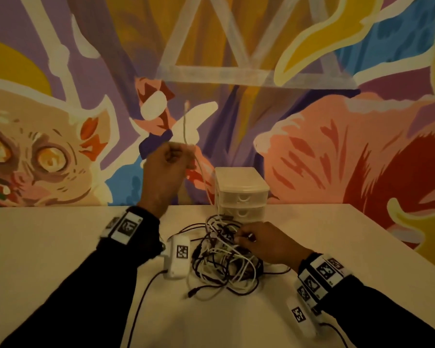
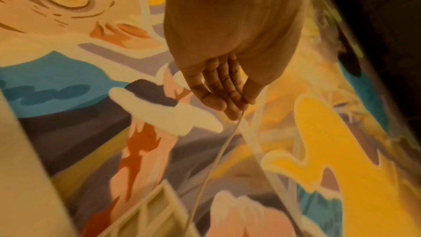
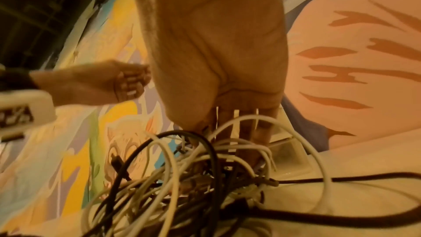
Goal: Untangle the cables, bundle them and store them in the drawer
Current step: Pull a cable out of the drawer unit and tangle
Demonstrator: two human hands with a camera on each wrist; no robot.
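A tangle of black and white cables (image 1: pixel 224 259) lies on the table in front of a small white drawer unit (image 1: pixel 241 194). My left hand (image 1: pixel 176 156) is raised above the table and pinches one white cable (image 1: pixel 185 121). The cable's free end sticks up above the fist, and its other part runs down into the pile. In the left wrist view the fingers (image 2: pixel 223 93) curl round that white cable (image 2: pixel 214 159). My right hand (image 1: pixel 251 238) sits on the right side of the pile. Its fingers (image 3: pixel 241 129) dig among the strands of the tangle (image 3: pixel 193 177) and grip them.
The drawer unit (image 3: pixel 287 152) stands at the table's back edge against a painted mural wall, its drawers closed. The pale table (image 1: pixel 60 247) stretches left and right of the pile. White marker-tagged boxes (image 1: pixel 178 257) with dark leads hang below my wrists near the cables.
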